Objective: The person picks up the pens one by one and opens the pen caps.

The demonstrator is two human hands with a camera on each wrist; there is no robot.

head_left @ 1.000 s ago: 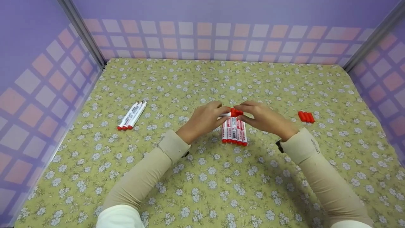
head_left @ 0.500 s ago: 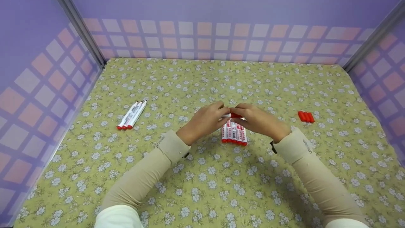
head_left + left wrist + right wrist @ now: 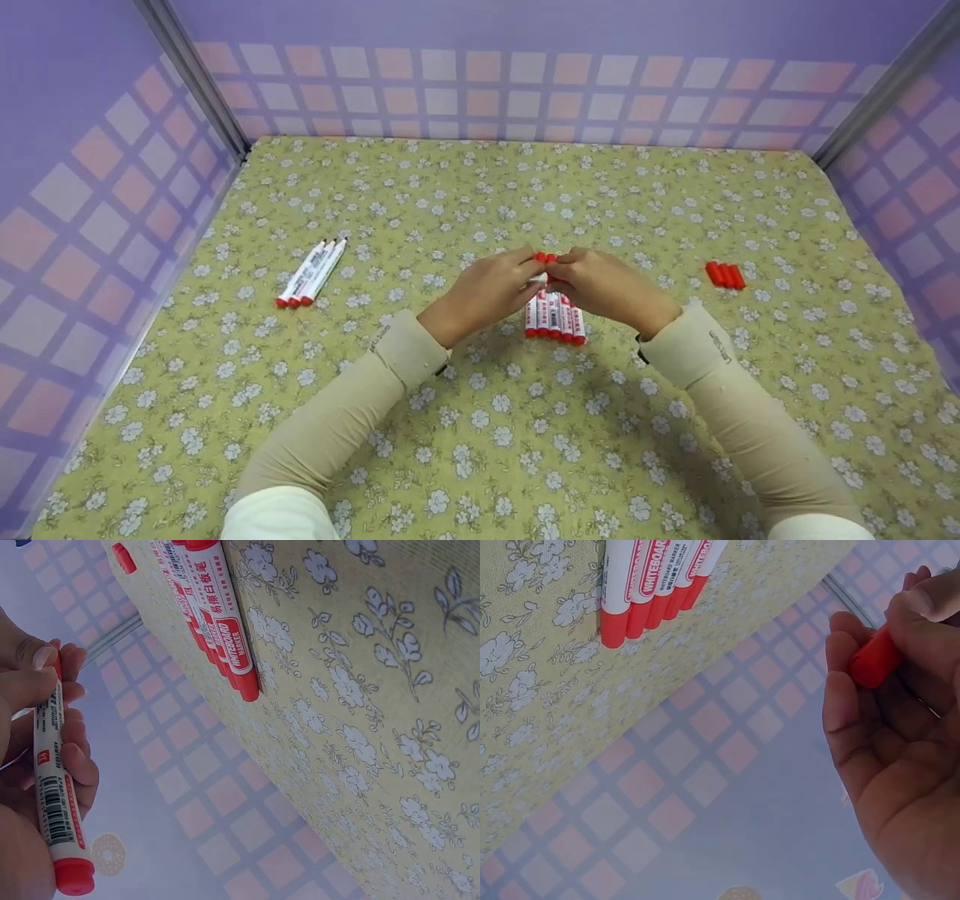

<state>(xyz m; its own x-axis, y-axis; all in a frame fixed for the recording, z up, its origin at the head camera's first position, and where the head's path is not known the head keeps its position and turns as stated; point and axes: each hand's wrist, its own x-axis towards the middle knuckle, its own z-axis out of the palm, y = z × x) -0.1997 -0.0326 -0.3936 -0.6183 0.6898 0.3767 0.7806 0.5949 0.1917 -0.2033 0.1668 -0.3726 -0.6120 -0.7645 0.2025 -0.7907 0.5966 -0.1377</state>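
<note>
Head view: your left hand [image 3: 484,292] grips the white whiteboard marker barrel [image 3: 54,780], right hand [image 3: 607,289] pinches its red plastic cap [image 3: 874,660], at centre. Push coaxially until seated. Capped row [image 3: 555,319] beneath; loose caps [image 3: 725,275] at 3 o'clock.

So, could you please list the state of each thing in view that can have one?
Left hand: grips the marker barrel.
Right hand: pinches the red cap at the marker's tip.
Marker row: capped, lying flat.
Three markers: uncapped, lying flat.
Loose caps: off, lying together.
</note>
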